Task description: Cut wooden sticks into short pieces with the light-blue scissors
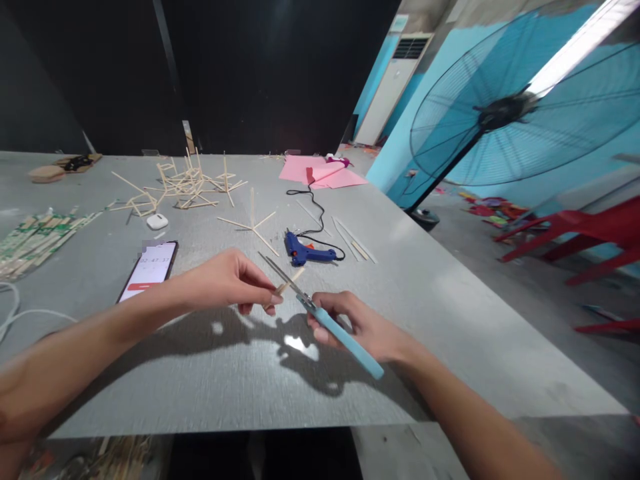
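My left hand [230, 280] pinches a short wooden stick [289, 283] above the grey table [450, 313]. My right hand [360, 325] grips light-blue-handled scissors [340, 337]; their metal blades [280, 272] are around the stick. Both hands hover near the table's front middle. Just beyond them lies a blue glue gun [305, 252] with a black cord.
A phone [150, 268] with a lit screen lies at left, a white earbud case [157, 221] behind it. Glued stick frames [185, 183] and loose sticks are further back, stick packets [35, 237] far left, pink paper [320, 171] at the back. A large fan [505, 110] and red chairs [595, 230] stand right.
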Demonstrator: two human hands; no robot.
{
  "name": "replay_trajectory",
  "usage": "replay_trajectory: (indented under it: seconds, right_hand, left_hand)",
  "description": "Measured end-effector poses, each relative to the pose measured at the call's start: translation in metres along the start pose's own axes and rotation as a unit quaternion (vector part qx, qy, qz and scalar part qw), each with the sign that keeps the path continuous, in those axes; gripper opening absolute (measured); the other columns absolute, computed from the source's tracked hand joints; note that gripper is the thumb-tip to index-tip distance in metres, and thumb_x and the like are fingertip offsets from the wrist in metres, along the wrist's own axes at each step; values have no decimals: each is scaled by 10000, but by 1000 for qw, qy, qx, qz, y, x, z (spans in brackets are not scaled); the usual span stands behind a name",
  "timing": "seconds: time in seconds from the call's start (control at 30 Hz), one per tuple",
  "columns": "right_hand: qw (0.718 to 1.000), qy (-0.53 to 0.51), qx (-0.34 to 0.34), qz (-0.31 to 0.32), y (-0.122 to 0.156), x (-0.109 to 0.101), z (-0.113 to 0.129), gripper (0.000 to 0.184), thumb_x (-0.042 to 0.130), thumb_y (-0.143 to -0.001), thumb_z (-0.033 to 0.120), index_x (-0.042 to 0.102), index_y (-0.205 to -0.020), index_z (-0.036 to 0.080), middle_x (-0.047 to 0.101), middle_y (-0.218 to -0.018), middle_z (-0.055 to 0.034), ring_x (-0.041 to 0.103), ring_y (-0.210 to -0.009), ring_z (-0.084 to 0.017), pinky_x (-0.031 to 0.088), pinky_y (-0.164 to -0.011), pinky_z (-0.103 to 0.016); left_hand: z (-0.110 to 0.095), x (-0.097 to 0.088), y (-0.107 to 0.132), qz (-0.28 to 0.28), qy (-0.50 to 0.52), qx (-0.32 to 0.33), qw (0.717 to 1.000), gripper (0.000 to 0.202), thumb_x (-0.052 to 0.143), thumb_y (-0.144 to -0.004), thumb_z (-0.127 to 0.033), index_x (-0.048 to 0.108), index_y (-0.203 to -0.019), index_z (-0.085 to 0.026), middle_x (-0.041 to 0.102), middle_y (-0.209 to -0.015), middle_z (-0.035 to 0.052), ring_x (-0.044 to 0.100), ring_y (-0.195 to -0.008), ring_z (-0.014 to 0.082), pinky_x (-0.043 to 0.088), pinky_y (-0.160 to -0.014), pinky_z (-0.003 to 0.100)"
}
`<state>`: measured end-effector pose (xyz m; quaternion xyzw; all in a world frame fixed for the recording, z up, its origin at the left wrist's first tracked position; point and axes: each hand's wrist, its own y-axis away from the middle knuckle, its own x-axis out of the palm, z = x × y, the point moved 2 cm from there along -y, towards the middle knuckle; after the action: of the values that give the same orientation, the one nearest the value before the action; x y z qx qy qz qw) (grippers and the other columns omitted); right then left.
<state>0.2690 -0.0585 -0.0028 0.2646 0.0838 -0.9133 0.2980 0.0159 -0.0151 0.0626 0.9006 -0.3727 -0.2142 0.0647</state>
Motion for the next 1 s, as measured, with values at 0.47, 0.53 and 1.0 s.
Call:
replay_trajectory:
  seconds: [0.47, 0.53, 1.0]
  right_hand:
    - [993, 55, -5, -108, -4, 10, 2, 465, 885, -724, 452, 517, -892, 225, 627, -815, -1, 531, -648, -146, 421, -572, -287]
    - [993, 30, 12, -112, -5, 14, -1, 435, 855, -768, 423, 507, -945, 230, 648, -830, -11, 539, -615, -141, 442, -546, -288]
    - [895, 237, -211, -314, 2, 6, -1, 330, 664, -792, 292, 432, -1023, 247, 519, -909, -22, 487, -776, -191, 382, -648, -309]
  left_hand:
    - [-2, 11, 8, -103, -190, 162, 963, 214, 706, -941, -326, 862, -891, -188, 750, -707, 24, 624, -620, 138, 430, -563, 230]
    - [-6, 15, 12, -114, -248, 216, 937, 261, 665, -990, -315, 839, -844, -187, 712, -657, 12, 583, -571, 118, 414, -555, 236]
    - [-17, 23, 29, -135, -431, 445, 774, 232, 510, -1040, -180, 685, -1192, -189, 803, -1042, 114, 754, -893, 204, 573, -798, 305]
